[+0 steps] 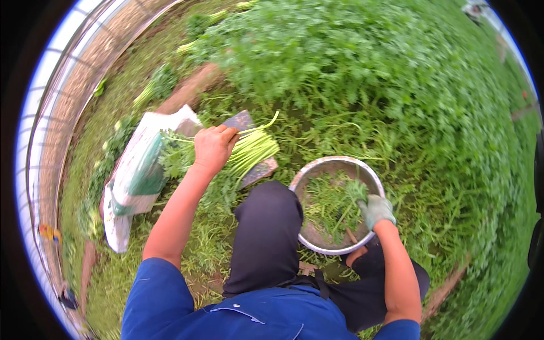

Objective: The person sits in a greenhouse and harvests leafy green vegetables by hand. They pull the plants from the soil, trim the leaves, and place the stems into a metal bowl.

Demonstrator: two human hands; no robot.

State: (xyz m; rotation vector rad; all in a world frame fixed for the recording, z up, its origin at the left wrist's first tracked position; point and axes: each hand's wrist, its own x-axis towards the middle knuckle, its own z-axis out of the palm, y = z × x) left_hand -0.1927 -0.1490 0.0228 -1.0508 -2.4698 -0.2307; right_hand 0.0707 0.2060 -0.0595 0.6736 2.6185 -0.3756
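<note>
My bare left hand (216, 146) grips a pale green stalk (268, 122) of a leafy vegetable that looks like celery, its leaves pointing left. Just below that hand, a bunch of cut stalks (255, 149) lies across a flat slab (260, 172) on the ground. On my right hand (377, 211) is a pale green glove; it reaches over the right rim of a round metal basin (302, 178), its fingers closed around a leafy sprig (356, 190). Loose leaves and thin stems (329, 204) lie in the basin. A brown wooden handle (352, 236) shows by its lower rim.
Left of my hand lies a white and green sack (142, 170). Tied-looking bunches of greens (157, 83) line the ground beyond it. Dense standing crop (382, 55) fills the far and right side. A plastic greenhouse wall (49, 76) curves along the left.
</note>
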